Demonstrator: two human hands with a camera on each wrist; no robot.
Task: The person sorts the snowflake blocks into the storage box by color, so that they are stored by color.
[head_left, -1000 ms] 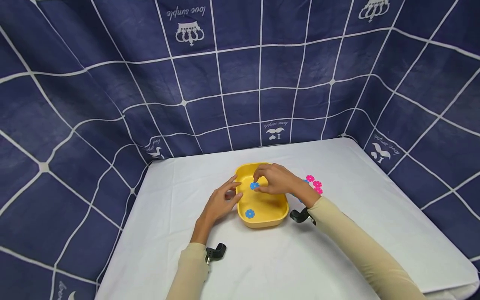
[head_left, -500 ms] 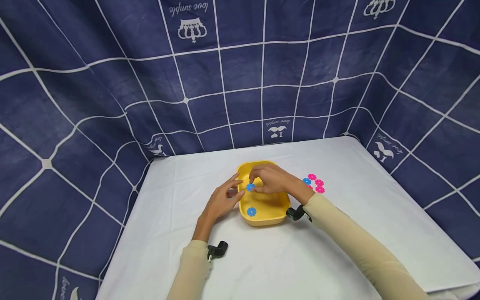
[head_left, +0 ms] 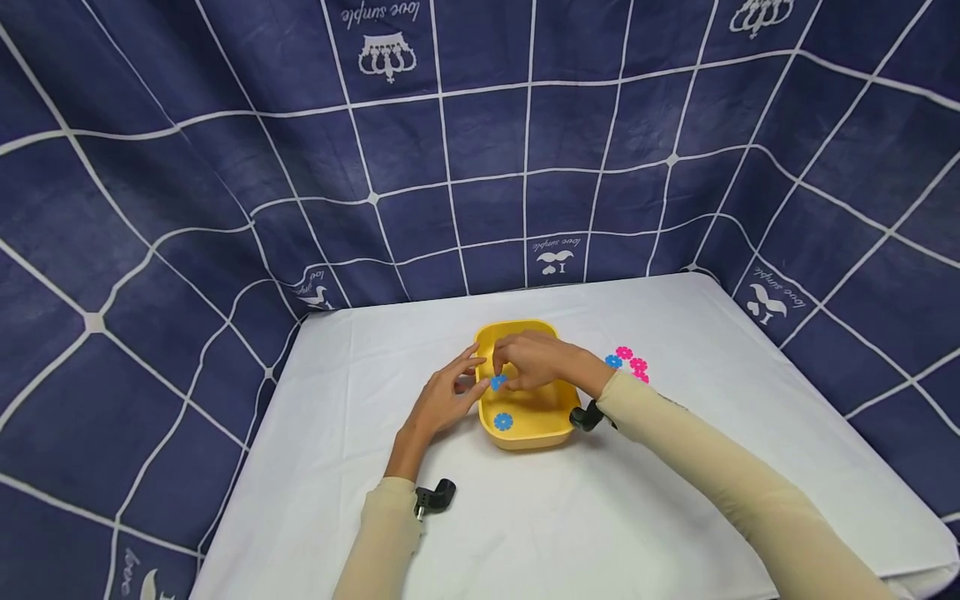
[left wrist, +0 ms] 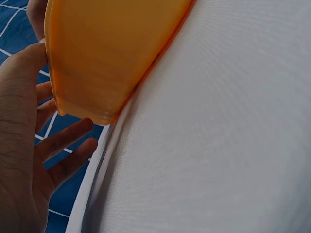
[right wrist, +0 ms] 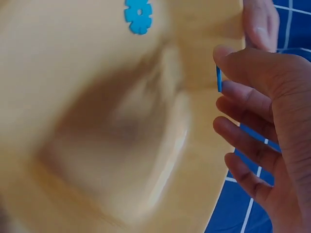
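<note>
My right hand (head_left: pixel 531 358) is over the yellow plastic tray (head_left: pixel 525 440) and pinches a blue snowflake building disc (head_left: pixel 498 382) between thumb and forefinger. In the right wrist view this pinched disc (right wrist: pixel 218 78) shows edge-on, and the other fingers spread loosely. Another blue snowflake disc (head_left: pixel 503 422) lies on the tray floor near its front left corner. My left hand (head_left: pixel 441 402) rests at the tray's left rim, its fingers relaxed and spread. In the left wrist view the thumb of the left hand (left wrist: pixel 19 126) lies against the rim of the tray (left wrist: pixel 112 53).
To the right of the tray, pink snowflake discs (head_left: pixel 624 352) and a blue disc (head_left: pixel 613 362) lie on the white tablecloth (head_left: pixel 712 400), partly hidden by the right forearm. A dark blue curtain with white lines (head_left: pixel 487 150) surrounds the table's back and sides.
The right hand has moved slightly left and nearer to the left rim with the pinched blue disc, which has turned. The left hand stays at the rim. The view has shifted slightly.
</note>
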